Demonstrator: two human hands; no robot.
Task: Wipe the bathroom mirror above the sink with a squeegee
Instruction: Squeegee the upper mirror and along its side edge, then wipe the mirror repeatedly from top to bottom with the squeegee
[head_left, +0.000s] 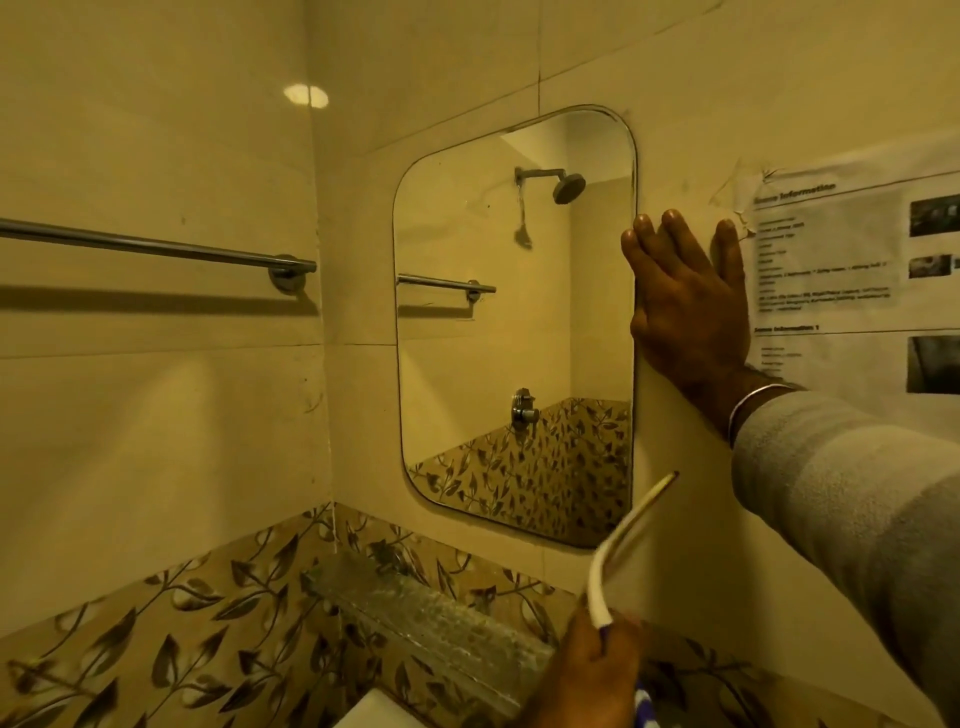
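Rounded-corner rectangular wall mirror (498, 332) mounted on cream glossy tiles, above a frosted glass shelf (436, 618) and a band of brown leaf-patterned tiles (171, 639). Reflected in the mirror: a shower head, a towel bar, a mixer valve. Right hand (685, 301) pressed flat against the wall just beside the mirror's right edge, fingers extended and spread, holding nothing; thin metal bangle (753, 402) at the wrist, grey sleeve (852, 499) behind it. Left hand (587, 675) low at the bottom edge, grip closed around the base of a white squeegee (628, 545), whose thin curved blade edge rises toward the mirror's lower right corner, near the glass but contact not discernible. Chrome towel bar (156, 247) on the left wall. Printed paper notice (852, 270) taped to the wall right of the flat hand, text too blurred to read.
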